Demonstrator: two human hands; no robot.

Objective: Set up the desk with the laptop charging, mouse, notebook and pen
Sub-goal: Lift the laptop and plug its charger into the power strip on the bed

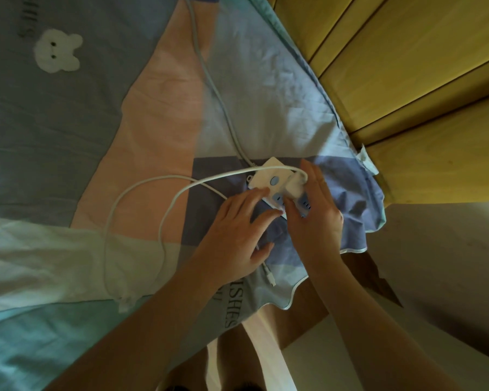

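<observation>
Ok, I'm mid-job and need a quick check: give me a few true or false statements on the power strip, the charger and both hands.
1. The power strip lies on the patchwork bedsheet. True.
2. The left hand is lifted clear of the strip. False: its fingertips rest on the strip's near edge.
3. The right hand has its grip on the white charger brick at the strip. True.
4. The charger cable is coiled neatly in a bundle. False: it sprawls in loose loops over the sheet.
5. A laptop sits beside the strip. False: no laptop is in view.
</observation>
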